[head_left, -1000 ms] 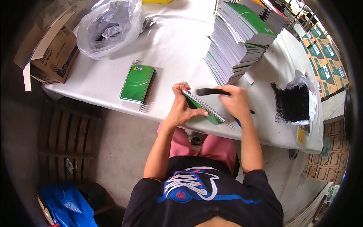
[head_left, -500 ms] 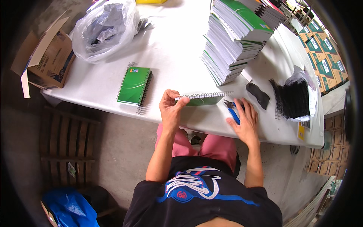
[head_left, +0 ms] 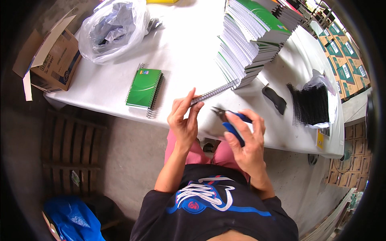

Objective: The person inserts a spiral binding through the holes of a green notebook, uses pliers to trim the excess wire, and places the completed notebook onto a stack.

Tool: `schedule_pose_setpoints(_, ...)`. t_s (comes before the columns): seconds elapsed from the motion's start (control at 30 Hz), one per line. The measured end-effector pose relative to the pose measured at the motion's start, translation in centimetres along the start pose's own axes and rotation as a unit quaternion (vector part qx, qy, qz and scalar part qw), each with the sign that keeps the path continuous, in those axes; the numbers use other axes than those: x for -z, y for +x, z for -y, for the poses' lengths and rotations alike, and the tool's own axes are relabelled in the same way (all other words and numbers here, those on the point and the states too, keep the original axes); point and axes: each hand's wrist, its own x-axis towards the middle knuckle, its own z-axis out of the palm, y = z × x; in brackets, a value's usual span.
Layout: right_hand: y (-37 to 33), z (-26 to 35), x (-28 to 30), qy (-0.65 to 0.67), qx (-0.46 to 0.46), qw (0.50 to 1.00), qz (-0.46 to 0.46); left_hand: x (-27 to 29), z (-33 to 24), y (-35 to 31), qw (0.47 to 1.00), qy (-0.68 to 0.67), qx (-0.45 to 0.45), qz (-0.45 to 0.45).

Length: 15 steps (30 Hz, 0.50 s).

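Note:
Between the fingers and thumb of my left hand (head_left: pixel 183 118) is a spiral notebook (head_left: pixel 213 93), held on edge by one end with its wire coil facing up. My right hand (head_left: pixel 248 140) grips a pair of pliers with blue handles (head_left: pixel 232 132). The pliers' dark jaws point left, a short way from the notebook's near end and apart from it. A few green spiral notebooks (head_left: pixel 144 88) lie stacked to the left of my left hand, with coil ends sticking out past their edges.
Tall stacks of coil-less notebooks (head_left: pixel 249 44) stand at the far right of the white table (head_left: pixel 185 52). Beyond my right hand lie a dark flat object (head_left: pixel 274 99) and a bundle of black coils (head_left: pixel 311 105). A plastic bag (head_left: pixel 114 32) and an open carton (head_left: pixel 56 60) sit left.
My right hand has lifted the pliers off the table and brought them left, toward my left hand. The notebook has turned, its far end swinging away from me and its green cover out of sight.

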Motion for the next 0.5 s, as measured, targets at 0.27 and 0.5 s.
schedule_pose_setpoints(0.27, 2.1, 1.9, -0.9, 0.031, 0.040, 0.999, 0.019, 1.6, -1.0, 0.5, 0.954, 0.186, -0.233, -0.022)
schedule_pose_setpoints(0.5, 1.8, 1.3, -1.0, 0.185, 0.011, 0.980, 0.071, 1.9, -1.1, 0.5, 0.945, 0.187, -0.267, -0.030)
